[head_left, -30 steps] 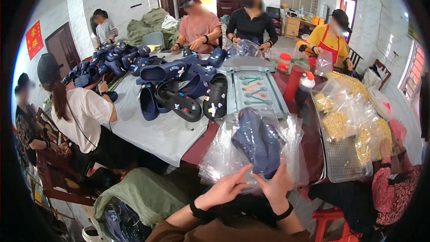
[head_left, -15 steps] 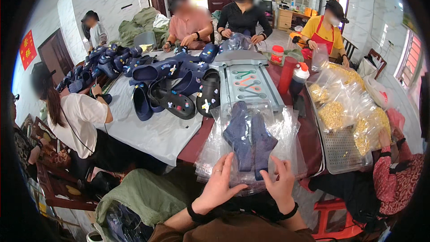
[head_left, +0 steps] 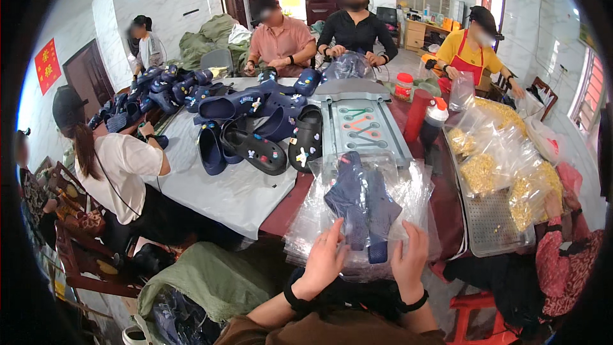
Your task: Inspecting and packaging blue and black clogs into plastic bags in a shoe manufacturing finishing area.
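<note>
A clear plastic bag (head_left: 389,191) with a pair of dark blue clogs (head_left: 361,207) inside lies on a stack of more clear bags at the near edge of the table. My left hand (head_left: 324,260) presses on the bag's near left corner, fingers spread. On the bag's near right side rests my right hand (head_left: 408,260), thumb against the heel of one clog. Both wrists wear black bands.
Loose dark clogs (head_left: 255,134) with small charms lie on the white table cover (head_left: 223,198). A grey tray (head_left: 361,121) sits behind the bags. Bags of yellow pieces (head_left: 498,160) lie on a mesh tray at right. Several people sit around the table.
The bagged clogs have settled lower on the stack, and both my hands slid apart onto the bag's near corners. The view has shifted closer to the table.
</note>
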`<state>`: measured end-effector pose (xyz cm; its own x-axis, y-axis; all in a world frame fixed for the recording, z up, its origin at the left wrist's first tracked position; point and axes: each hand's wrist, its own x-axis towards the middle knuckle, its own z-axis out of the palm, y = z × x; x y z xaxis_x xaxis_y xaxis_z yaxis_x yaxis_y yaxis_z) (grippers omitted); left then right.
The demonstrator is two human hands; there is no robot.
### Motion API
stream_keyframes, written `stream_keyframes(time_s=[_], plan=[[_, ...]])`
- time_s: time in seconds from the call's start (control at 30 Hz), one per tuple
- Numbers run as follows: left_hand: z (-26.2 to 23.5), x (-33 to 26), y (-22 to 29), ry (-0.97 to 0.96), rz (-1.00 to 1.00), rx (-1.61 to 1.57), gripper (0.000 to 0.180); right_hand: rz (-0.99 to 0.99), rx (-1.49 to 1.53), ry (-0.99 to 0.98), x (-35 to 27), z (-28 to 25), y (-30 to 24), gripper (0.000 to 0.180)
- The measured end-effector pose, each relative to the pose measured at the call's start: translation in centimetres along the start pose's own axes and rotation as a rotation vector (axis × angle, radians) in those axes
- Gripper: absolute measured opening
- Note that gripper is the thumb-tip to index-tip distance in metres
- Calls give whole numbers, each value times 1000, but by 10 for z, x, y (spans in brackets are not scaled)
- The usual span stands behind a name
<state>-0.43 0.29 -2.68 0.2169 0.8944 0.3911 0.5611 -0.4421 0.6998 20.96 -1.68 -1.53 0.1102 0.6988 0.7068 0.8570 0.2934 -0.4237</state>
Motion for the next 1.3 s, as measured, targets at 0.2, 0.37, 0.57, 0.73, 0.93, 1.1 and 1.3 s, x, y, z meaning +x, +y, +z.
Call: stream_keyframes(time_s=[0.2, 0.37, 0.57, 0.73, 0.93, 1.1, 1.3], plan=[[13, -4, -24, 142, -112, -263, 40, 84, 305, -52, -6, 15, 24, 41], [30, -2, -40, 125, -63, -447, 27, 101, 629, -415, -9, 2, 23, 53], [23, -10, -28, -95, -139, -448, 52, 14, 449, -567, -9, -7, 17, 87], [24, -4, -24, -80, -163, -402, 66, 23, 450, -509, -13, 0, 20, 84], [21, -8, -21, -13, -171, -347, 59, 54, 401, -339, -15, 4, 20, 75], [7, -15, -20, -12, -218, -448, 55, 88, 399, -193, -16, 4, 7, 69], [2, -14, -36, -44, -197, -461, 52, 151, 400, -255, -17, 13, -6, 59]])
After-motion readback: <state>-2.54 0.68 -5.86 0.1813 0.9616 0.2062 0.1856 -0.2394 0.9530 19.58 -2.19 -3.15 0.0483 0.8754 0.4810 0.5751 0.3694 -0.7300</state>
